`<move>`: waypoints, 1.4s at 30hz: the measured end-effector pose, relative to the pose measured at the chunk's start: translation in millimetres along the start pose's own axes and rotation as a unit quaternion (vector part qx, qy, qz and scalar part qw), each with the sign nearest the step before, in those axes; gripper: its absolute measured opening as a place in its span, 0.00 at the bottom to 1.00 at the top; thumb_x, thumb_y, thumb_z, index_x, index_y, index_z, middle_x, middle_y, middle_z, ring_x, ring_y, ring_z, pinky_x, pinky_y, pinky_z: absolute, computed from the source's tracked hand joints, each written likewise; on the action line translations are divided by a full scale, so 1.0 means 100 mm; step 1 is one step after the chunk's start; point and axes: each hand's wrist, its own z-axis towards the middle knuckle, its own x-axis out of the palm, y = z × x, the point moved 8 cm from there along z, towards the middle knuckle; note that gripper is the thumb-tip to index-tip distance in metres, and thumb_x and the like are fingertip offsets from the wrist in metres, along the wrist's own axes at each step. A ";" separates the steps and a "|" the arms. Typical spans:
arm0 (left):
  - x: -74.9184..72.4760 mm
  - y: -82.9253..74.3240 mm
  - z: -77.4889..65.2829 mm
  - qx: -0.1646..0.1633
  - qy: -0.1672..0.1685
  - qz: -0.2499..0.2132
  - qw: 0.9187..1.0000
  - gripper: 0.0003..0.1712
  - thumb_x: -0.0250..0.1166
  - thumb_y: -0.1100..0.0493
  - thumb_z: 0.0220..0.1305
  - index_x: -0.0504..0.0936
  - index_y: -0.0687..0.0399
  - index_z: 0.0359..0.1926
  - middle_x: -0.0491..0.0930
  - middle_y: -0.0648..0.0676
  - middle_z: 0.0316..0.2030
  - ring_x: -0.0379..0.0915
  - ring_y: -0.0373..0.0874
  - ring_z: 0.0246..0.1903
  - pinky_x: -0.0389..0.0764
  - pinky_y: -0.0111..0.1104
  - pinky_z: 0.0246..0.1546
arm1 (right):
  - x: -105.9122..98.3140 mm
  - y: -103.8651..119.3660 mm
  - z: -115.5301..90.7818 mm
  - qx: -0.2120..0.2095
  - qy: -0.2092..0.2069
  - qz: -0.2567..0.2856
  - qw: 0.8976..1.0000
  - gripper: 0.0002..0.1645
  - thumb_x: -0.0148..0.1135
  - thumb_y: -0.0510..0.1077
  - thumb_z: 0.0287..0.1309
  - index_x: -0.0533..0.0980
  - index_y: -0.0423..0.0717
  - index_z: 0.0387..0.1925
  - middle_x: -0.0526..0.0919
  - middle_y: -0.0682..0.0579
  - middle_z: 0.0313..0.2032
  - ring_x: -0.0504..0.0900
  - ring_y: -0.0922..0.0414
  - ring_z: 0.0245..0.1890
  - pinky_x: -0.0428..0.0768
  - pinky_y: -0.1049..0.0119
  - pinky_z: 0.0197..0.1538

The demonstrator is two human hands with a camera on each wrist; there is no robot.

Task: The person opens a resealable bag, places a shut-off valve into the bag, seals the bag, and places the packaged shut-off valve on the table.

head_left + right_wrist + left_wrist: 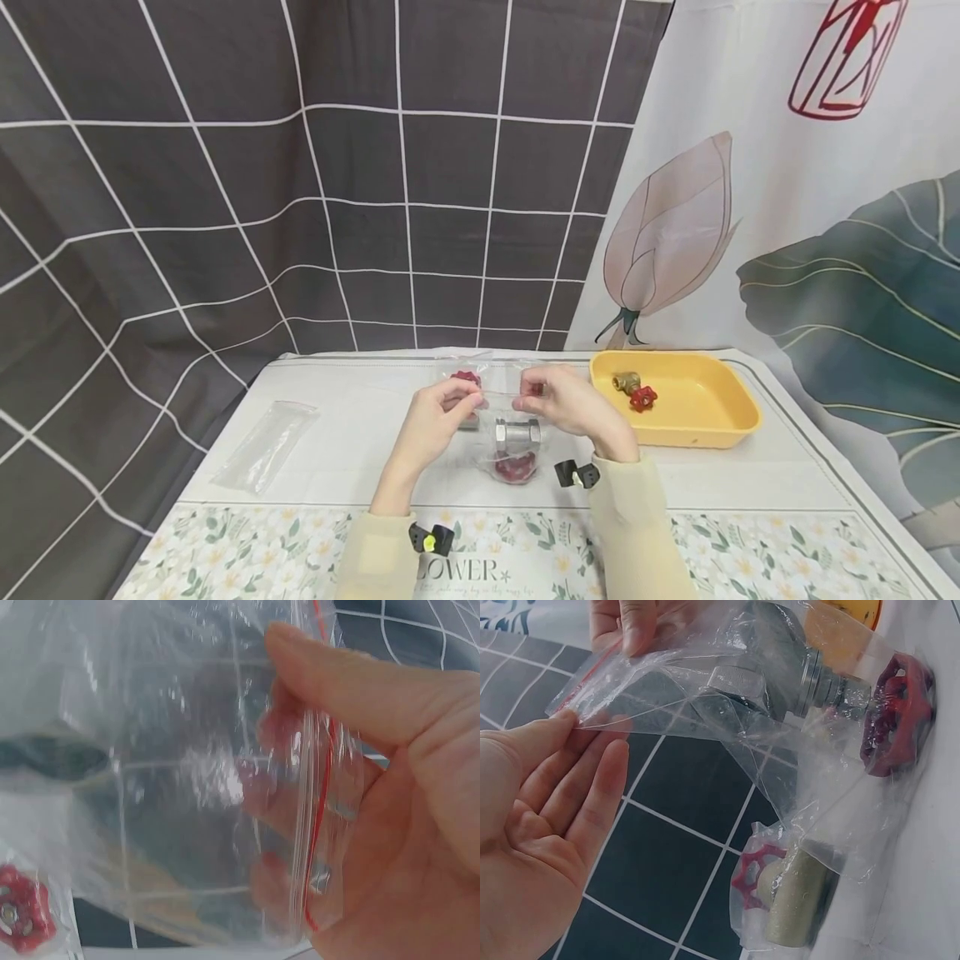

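Observation:
A clear zip bag [667, 697] with a red seal line hangs upright between my hands. Inside is a silver valve [517, 433], its red handwheel [515, 468] low near the table. My left hand [431, 422] pinches one end of the bag's top edge between thumb and fingers. At the opposite end my right hand [573, 406] pinches the same edge; in the right wrist view its thumb lies on the near side, with fingers seen through the plastic. Whether the seal is fully closed, I cannot tell.
Behind the hands lie bagged valves, one with a red handwheel [467, 378]. A yellow tray [675, 437] at the right holds a brass valve [628, 382] with a red handwheel [642, 398]. A flat clear zip bag [266, 446] lies at the left.

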 end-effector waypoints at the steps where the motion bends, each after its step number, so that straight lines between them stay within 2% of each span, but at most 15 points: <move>1: 0.00 0.00 0.00 0.002 0.001 -0.001 1.000 0.09 0.64 0.64 0.66 0.83 0.66 0.42 0.85 0.57 0.36 0.84 0.49 0.39 0.83 0.32 0.42 | 0.00 -0.02 0.00 0.008 0.001 0.004 1.000 0.14 0.72 0.44 0.55 0.73 0.53 0.22 0.73 0.62 0.22 0.72 0.62 0.25 0.74 0.66 0.32; 6: -0.01 -0.01 0.00 0.008 0.002 0.006 1.000 0.09 0.65 0.62 0.66 0.83 0.65 0.42 0.86 0.54 0.35 0.84 0.45 0.39 0.82 0.32 0.42 | -0.02 -0.12 -0.02 0.038 0.001 0.021 0.999 0.15 0.74 0.46 0.52 0.73 0.53 0.23 0.74 0.61 0.22 0.72 0.61 0.26 0.74 0.65 0.32; 9: -0.02 -0.01 0.00 0.006 0.003 0.013 1.000 0.09 0.64 0.62 0.66 0.83 0.65 0.42 0.86 0.54 0.35 0.84 0.44 0.38 0.82 0.32 0.43 | -0.03 -0.14 -0.04 0.042 0.005 0.022 0.999 0.15 0.73 0.48 0.53 0.73 0.54 0.22 0.73 0.61 0.21 0.71 0.61 0.25 0.72 0.66 0.30; 17: -0.02 0.01 0.02 0.009 0.002 0.006 1.000 0.07 0.65 0.61 0.66 0.84 0.61 0.41 0.86 0.54 0.35 0.84 0.45 0.38 0.82 0.32 0.43 | -0.02 -0.06 -0.03 -0.024 0.004 0.020 1.000 0.20 0.70 0.43 0.57 0.68 0.55 0.18 0.67 0.63 0.18 0.68 0.63 0.23 0.69 0.68 0.28; 21: -0.02 0.02 0.02 0.010 0.004 0.007 1.000 0.08 0.65 0.61 0.66 0.84 0.62 0.41 0.86 0.54 0.35 0.84 0.46 0.38 0.82 0.33 0.43 | -0.02 -0.04 -0.03 -0.034 0.003 0.023 0.999 0.21 0.68 0.42 0.59 0.67 0.55 0.18 0.65 0.64 0.18 0.68 0.63 0.23 0.68 0.68 0.28; 25: -0.02 0.01 0.00 0.005 0.001 0.010 1.000 0.08 0.65 0.61 0.66 0.84 0.62 0.42 0.86 0.54 0.35 0.84 0.45 0.38 0.82 0.32 0.44 | -0.01 -0.07 -0.03 -0.020 0.001 0.032 0.999 0.19 0.68 0.42 0.59 0.68 0.55 0.18 0.67 0.63 0.18 0.69 0.62 0.24 0.70 0.67 0.29; 32: -0.04 0.00 -0.02 0.009 -0.008 0.021 1.000 0.08 0.66 0.61 0.65 0.84 0.61 0.41 0.86 0.53 0.35 0.84 0.45 0.38 0.82 0.33 0.43 | -0.01 -0.15 -0.06 0.017 0.001 0.037 0.999 0.14 0.72 0.48 0.55 0.74 0.54 0.24 0.72 0.62 0.21 0.70 0.62 0.24 0.71 0.67 0.28; 42: -0.05 0.00 -0.01 0.008 -0.012 0.030 0.999 0.09 0.66 0.60 0.65 0.84 0.64 0.41 0.86 0.52 0.35 0.84 0.45 0.37 0.82 0.32 0.42 | -0.03 -0.16 -0.07 -0.001 0.015 0.039 0.999 0.17 0.71 0.48 0.55 0.73 0.55 0.17 0.69 0.65 0.17 0.69 0.62 0.24 0.69 0.68 0.27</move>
